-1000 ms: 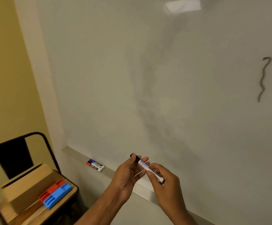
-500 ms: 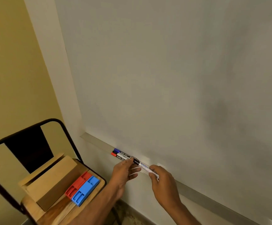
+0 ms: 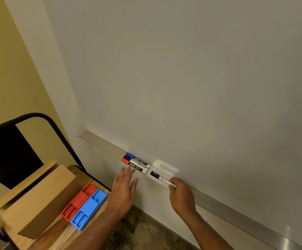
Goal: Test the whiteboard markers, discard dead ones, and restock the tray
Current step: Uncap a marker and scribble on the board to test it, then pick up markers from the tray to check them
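The right hand [image 3: 181,195] pinches a capped black-and-white marker [image 3: 162,179] onto the metal whiteboard tray [image 3: 237,207]; left hand [image 3: 124,184] spread, empty. Release should follow.

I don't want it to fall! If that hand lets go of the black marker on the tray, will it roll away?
Probably not far. The black marker is round, so it could roll a little, but it lies lengthwise along the metal tray. It looks stiff and light, since the right hand holds it by one end.
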